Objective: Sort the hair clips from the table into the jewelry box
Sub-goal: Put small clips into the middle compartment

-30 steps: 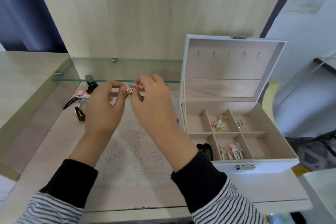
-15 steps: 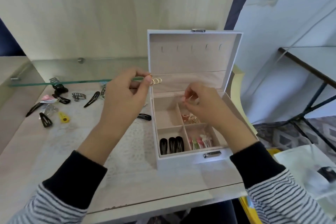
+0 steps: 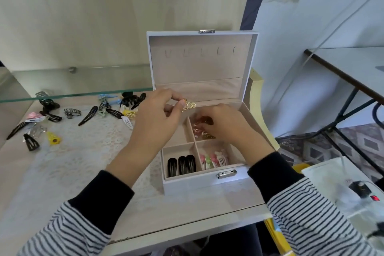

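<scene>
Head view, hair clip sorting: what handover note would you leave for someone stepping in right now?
Left hand pinches a gold clip above the open jewelry box. Right hand reaches into the rear compartment among pink and gold clips; its grip is hidden.
Done: black snap clips front left, pastel clips beside them.
Left: place the gold clip, then sort the loose clips on the table left of the box.
</scene>
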Action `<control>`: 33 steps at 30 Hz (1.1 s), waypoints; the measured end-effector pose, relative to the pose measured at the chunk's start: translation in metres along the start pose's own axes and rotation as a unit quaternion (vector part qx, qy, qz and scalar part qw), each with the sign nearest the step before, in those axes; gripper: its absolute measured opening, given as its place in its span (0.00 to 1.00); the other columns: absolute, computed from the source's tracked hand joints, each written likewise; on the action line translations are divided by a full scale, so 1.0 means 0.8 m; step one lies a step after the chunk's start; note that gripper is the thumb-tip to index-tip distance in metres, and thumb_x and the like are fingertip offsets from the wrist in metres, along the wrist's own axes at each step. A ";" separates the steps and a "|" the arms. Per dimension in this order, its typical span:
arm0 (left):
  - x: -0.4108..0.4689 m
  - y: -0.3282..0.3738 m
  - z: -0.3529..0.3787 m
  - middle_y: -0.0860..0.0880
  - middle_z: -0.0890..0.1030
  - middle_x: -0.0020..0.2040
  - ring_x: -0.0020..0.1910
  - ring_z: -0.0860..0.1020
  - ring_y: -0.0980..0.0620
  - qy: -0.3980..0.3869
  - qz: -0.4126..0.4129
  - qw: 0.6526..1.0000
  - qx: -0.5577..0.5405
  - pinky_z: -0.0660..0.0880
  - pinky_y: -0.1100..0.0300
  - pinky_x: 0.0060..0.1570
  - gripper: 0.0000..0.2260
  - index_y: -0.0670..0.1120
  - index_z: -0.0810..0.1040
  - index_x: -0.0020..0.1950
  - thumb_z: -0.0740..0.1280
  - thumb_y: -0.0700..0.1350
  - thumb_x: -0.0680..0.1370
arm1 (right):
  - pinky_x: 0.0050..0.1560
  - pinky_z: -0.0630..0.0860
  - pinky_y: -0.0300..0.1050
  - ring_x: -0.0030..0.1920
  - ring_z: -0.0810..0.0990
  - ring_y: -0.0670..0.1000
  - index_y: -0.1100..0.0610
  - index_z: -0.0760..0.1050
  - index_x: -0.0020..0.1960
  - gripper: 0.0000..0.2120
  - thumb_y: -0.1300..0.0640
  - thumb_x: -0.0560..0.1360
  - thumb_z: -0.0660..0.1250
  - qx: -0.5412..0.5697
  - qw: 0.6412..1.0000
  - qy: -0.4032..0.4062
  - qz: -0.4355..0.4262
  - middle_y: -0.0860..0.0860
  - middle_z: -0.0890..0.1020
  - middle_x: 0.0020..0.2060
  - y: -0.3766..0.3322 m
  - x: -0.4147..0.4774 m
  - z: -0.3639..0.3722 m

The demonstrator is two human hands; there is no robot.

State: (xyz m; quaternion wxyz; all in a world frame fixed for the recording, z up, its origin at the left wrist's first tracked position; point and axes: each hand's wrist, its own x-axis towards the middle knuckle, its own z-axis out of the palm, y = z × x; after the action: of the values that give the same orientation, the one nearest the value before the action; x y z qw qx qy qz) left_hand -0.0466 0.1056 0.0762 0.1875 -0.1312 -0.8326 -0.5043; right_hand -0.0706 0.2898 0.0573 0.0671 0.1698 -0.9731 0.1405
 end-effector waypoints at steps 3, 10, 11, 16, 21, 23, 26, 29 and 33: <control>0.002 0.000 0.005 0.52 0.80 0.49 0.40 0.82 0.57 -0.002 0.008 1.000 0.017 0.79 0.60 0.45 0.02 0.49 0.80 0.46 0.68 0.44 0.77 | 0.46 0.78 0.45 0.47 0.79 0.43 0.42 0.80 0.51 0.11 0.55 0.73 0.66 0.055 0.998 0.004 0.017 0.40 0.83 0.45 0.011 -0.004 -0.007; 0.009 0.010 0.022 0.54 0.78 0.48 0.40 0.79 0.61 -0.036 0.001 0.998 0.057 0.71 0.75 0.39 0.02 0.49 0.80 0.45 0.69 0.44 0.77 | 0.51 0.75 0.51 0.53 0.75 0.53 0.53 0.79 0.54 0.10 0.60 0.74 0.64 0.029 0.991 0.105 0.074 0.49 0.81 0.50 0.048 -0.026 -0.035; 0.012 0.013 0.026 0.54 0.78 0.48 0.40 0.79 0.61 -0.049 0.000 0.997 0.059 0.69 0.77 0.38 0.02 0.49 0.80 0.45 0.68 0.43 0.77 | 0.52 0.75 0.52 0.55 0.75 0.54 0.55 0.79 0.55 0.10 0.60 0.74 0.64 0.015 0.990 0.118 0.076 0.50 0.81 0.51 0.052 -0.029 -0.038; 0.026 0.022 0.061 0.56 0.82 0.41 0.38 0.80 0.59 -0.143 -0.012 0.987 0.070 0.72 0.68 0.38 0.03 0.50 0.82 0.44 0.69 0.45 0.76 | 0.55 0.75 0.56 0.60 0.76 0.58 0.56 0.79 0.58 0.14 0.61 0.73 0.67 -0.060 0.982 0.158 0.081 0.51 0.81 0.57 0.072 -0.042 -0.037; 0.040 0.023 0.097 0.58 0.82 0.39 0.40 0.78 0.61 -0.220 0.019 0.969 0.110 0.71 0.65 0.40 0.03 0.52 0.83 0.45 0.70 0.48 0.75 | 0.53 0.74 0.55 0.58 0.76 0.60 0.57 0.80 0.56 0.12 0.60 0.75 0.64 -0.078 0.972 0.190 0.118 0.54 0.81 0.56 0.080 -0.052 -0.031; 0.046 0.025 0.109 0.57 0.82 0.40 0.41 0.78 0.59 -0.238 0.032 0.962 0.128 0.72 0.64 0.42 0.03 0.52 0.84 0.46 0.70 0.48 0.75 | 0.52 0.73 0.54 0.57 0.76 0.60 0.58 0.80 0.55 0.11 0.59 0.76 0.63 -0.074 0.970 0.190 0.129 0.54 0.81 0.55 0.080 -0.054 -0.030; 0.053 0.027 0.123 0.57 0.80 0.37 0.38 0.77 0.58 -0.264 0.061 0.951 0.152 0.70 0.63 0.39 0.04 0.51 0.84 0.46 0.70 0.45 0.75 | 0.51 0.73 0.53 0.56 0.77 0.58 0.57 0.81 0.52 0.11 0.57 0.77 0.61 -0.064 0.970 0.188 0.141 0.53 0.82 0.52 0.077 -0.056 -0.026; 0.059 0.027 0.135 0.56 0.78 0.35 0.36 0.74 0.56 -0.280 0.088 0.937 0.190 0.65 0.62 0.36 0.06 0.49 0.84 0.46 0.68 0.42 0.76 | 0.50 0.76 0.54 0.54 0.77 0.58 0.57 0.81 0.50 0.16 0.54 0.75 0.55 -0.041 0.970 0.191 0.144 0.52 0.82 0.49 0.075 -0.058 -0.023; 0.062 0.025 0.144 0.52 0.82 0.38 0.42 0.79 0.50 -0.296 0.124 0.917 0.237 0.70 0.58 0.39 0.07 0.48 0.85 0.47 0.66 0.42 0.76 | 0.48 0.77 0.53 0.51 0.78 0.58 0.57 0.81 0.50 0.20 0.53 0.74 0.52 -0.030 0.969 0.203 0.134 0.52 0.83 0.47 0.077 -0.059 -0.020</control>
State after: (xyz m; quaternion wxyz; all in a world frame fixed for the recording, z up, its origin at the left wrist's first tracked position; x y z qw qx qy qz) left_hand -0.1034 0.2185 0.0657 0.0186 -0.3283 -0.9223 -0.2029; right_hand -0.0469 0.3649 0.0490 0.2490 0.0035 -0.9568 0.1504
